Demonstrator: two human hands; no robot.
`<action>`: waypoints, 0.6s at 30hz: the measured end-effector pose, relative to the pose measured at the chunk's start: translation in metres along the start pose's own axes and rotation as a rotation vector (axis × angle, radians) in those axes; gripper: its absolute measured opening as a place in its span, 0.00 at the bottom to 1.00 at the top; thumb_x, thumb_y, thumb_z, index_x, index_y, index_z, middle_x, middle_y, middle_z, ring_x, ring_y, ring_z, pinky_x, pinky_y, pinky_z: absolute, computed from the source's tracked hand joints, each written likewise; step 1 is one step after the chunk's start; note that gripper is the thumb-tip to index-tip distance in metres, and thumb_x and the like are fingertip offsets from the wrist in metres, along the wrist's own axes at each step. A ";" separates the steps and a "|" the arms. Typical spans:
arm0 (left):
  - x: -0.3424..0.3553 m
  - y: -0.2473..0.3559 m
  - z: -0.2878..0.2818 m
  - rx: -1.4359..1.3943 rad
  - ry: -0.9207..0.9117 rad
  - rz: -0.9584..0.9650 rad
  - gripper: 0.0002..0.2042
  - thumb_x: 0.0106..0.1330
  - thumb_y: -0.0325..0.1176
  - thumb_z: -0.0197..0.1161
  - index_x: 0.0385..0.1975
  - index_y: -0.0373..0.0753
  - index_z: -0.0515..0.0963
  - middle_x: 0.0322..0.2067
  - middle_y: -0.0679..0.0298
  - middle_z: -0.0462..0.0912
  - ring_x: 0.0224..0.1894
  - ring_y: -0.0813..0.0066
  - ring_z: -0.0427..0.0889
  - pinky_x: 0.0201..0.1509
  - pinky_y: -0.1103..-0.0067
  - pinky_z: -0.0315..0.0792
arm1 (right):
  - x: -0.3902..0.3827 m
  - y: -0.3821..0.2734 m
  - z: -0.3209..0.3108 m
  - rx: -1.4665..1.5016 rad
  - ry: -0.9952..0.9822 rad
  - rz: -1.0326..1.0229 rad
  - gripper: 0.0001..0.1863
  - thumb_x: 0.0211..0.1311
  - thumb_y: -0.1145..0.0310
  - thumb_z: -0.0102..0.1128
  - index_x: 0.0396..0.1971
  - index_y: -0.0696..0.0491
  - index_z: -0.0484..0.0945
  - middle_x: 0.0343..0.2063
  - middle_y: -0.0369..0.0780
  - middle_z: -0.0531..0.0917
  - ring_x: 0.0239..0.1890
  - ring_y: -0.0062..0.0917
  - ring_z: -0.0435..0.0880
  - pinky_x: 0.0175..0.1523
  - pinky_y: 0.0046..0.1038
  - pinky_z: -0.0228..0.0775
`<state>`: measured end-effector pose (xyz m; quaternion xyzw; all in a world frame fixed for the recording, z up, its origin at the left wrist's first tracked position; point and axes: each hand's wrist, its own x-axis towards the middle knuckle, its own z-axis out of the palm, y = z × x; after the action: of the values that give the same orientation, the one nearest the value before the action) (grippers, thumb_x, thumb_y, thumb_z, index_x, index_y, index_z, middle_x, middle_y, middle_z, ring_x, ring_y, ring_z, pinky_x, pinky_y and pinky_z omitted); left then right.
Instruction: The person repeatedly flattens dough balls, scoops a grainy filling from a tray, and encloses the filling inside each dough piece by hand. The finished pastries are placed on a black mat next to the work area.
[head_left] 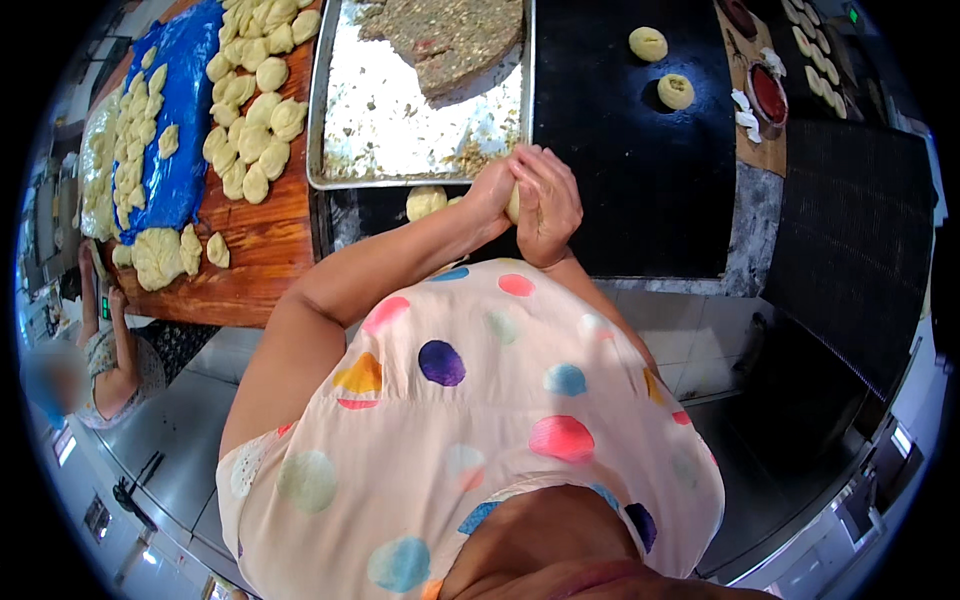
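Observation:
Both my hands are cupped together over the near edge of a black baking tray (pixel 640 190). Pressed between them is a pale dough ball (pixel 514 206), mostly hidden by the fingers. My left hand (pixel 490 196) wraps it from the left, and my right hand (pixel 550 208) closes round it from the right. Just beyond is a metal tray (pixel 318 150) with a brownish, crumbly block of filling (pixel 450 45) at its far end and loose crumbs near my hands. Two round dough buns (pixel 676 92) sit apart on the black tray. Left of my wrists lies a dough piece (pixel 427 203).
Many dough pieces (pixel 258 140) cover the wooden table (pixel 270 255) at left, some on a blue plastic sheet (pixel 190 110). Another person (pixel 115 375) works at the far left. A bowl of red stuff (pixel 768 95) stands beyond the tray's right edge, near a dark ridged panel (pixel 850 220).

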<state>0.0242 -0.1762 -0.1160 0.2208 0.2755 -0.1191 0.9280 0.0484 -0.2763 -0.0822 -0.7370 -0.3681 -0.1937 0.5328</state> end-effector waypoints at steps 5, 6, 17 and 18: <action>0.006 0.001 0.014 0.035 0.131 -0.049 0.16 0.76 0.48 0.44 0.32 0.46 0.73 0.29 0.71 0.77 0.34 0.78 0.79 0.39 0.80 0.76 | -0.008 0.016 0.004 0.071 0.062 0.094 0.08 0.65 0.73 0.53 0.34 0.59 0.82 0.36 0.44 0.85 0.41 0.37 0.83 0.51 0.36 0.74; 0.009 0.006 0.015 0.007 0.099 -0.047 0.22 0.72 0.57 0.46 0.43 0.44 0.74 0.34 0.68 0.78 0.38 0.76 0.78 0.46 0.77 0.74 | -0.003 0.023 0.006 0.105 0.075 0.103 0.12 0.69 0.71 0.50 0.32 0.60 0.82 0.35 0.43 0.85 0.40 0.32 0.84 0.49 0.33 0.74; -0.083 0.057 -0.109 0.403 0.655 0.240 0.15 0.71 0.38 0.54 0.48 0.33 0.75 0.44 0.59 0.81 0.45 0.71 0.82 0.51 0.76 0.76 | 0.182 0.183 0.002 -0.001 0.491 0.120 0.21 0.74 0.57 0.44 0.39 0.60 0.81 0.41 0.42 0.84 0.45 0.30 0.80 0.54 0.28 0.69; -0.084 0.053 -0.130 0.429 0.670 0.206 0.14 0.71 0.37 0.54 0.46 0.33 0.76 0.42 0.60 0.82 0.44 0.73 0.82 0.50 0.77 0.77 | 0.179 0.218 0.004 -0.145 0.381 0.118 0.20 0.72 0.58 0.46 0.41 0.59 0.81 0.43 0.44 0.83 0.48 0.33 0.79 0.56 0.31 0.67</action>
<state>-0.0862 -0.0602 -0.1477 0.4624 0.5077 -0.0018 0.7270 0.3281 -0.2476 -0.1029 -0.7436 -0.2019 -0.3242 0.5488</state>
